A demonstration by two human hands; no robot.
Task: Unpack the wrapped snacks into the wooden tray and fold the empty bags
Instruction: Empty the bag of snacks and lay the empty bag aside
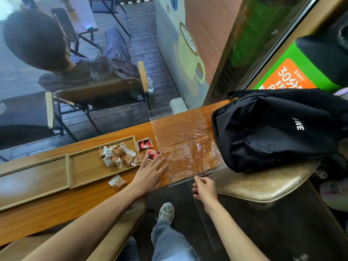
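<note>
A long wooden tray (56, 176) with two compartments lies on the wooden counter. Several brown wrapped snacks (118, 154) are piled in the right end of its right compartment. One brown snack (117, 182) lies on the counter in front of the tray. Two red wrapped snacks (144, 144) (153, 153) lie just right of the tray. A clear empty plastic bag (186, 146) is spread flat on the counter. My left hand (150, 172) lies flat with straight fingers, touching the nearer red snack and the bag's left edge. My right hand (204, 187) pinches the bag's near edge.
A black backpack (273, 129) sits on a tan stool (263, 187) right of the bag. Beyond the glass, a person sits in a wooden chair (98, 91). The counter's front edge (75, 219) runs just before me, with my shoe (165, 211) below.
</note>
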